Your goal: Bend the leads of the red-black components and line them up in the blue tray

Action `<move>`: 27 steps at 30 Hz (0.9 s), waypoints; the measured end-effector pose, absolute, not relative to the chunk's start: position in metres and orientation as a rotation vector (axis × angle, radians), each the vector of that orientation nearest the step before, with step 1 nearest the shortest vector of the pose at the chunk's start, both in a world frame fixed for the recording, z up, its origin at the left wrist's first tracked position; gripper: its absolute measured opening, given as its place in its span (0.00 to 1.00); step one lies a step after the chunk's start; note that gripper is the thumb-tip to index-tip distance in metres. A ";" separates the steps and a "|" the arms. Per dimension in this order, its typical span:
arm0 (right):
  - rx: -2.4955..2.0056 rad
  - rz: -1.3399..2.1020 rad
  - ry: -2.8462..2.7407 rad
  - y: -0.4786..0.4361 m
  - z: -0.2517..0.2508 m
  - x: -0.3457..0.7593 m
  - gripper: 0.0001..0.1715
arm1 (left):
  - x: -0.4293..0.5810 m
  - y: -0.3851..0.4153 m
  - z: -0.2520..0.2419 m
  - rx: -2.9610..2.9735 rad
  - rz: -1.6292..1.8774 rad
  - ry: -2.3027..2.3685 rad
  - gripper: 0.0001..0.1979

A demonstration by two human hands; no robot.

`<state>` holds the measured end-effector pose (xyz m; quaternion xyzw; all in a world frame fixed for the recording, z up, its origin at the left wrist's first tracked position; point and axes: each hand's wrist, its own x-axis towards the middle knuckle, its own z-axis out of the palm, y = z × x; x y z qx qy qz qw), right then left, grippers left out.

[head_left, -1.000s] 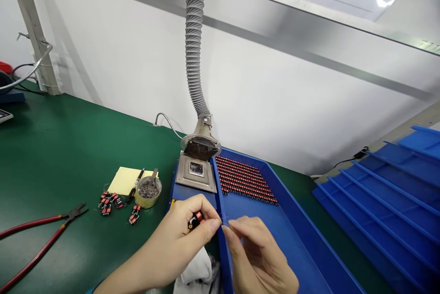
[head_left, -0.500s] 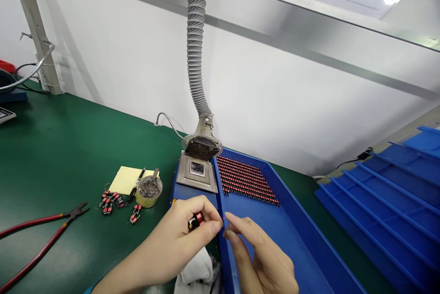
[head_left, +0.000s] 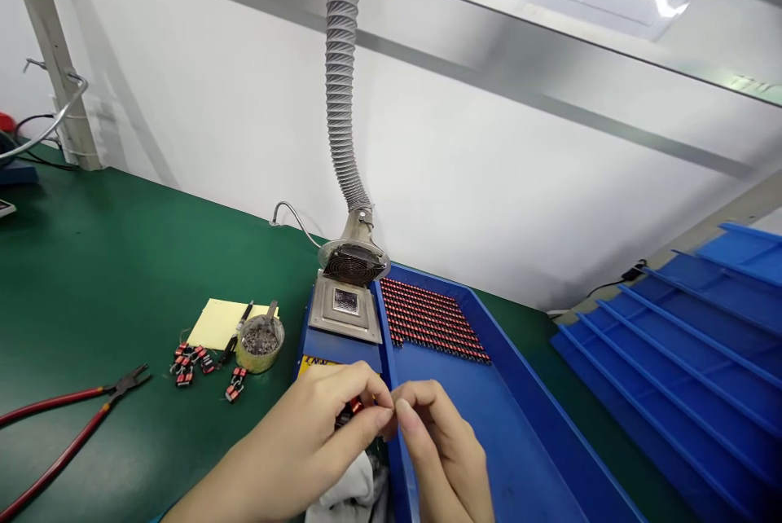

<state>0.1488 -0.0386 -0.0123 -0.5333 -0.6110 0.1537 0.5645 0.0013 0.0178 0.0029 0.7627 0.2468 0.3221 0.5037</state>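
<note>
My left hand [head_left: 318, 425] is closed, with small red and black wound components [head_left: 354, 406] partly showing inside its curled fingers. Thumb and index finger are pinched together at its tip. My right hand [head_left: 437, 441] meets it there, thumb and index finger also pressed together; whatever lies between these fingertips is hidden. Both hands are over the near left wall of a blue tray [head_left: 519, 441]. In that tray, dense rows of red and black components [head_left: 433, 319] fill the far end.
Left of the tray stands a metal-topped solder pot [head_left: 318, 315] under a fume hose [head_left: 342, 83]. Red-handled pliers [head_left: 125, 383], loose components [head_left: 189, 362], yellow paper [head_left: 213, 323], a pen [head_left: 238, 331] and a tub of grey bits [head_left: 260, 356] lie leftward. Blue ribbed trays [head_left: 672, 360] sit right.
My right hand has moved left and closed its fingertips against those of my left hand, where a small gap was before. The view has shifted slightly.
</note>
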 end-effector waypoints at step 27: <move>-0.984 0.331 -1.349 -0.033 -0.021 0.157 0.10 | 0.005 0.016 -0.006 1.937 1.072 0.604 0.06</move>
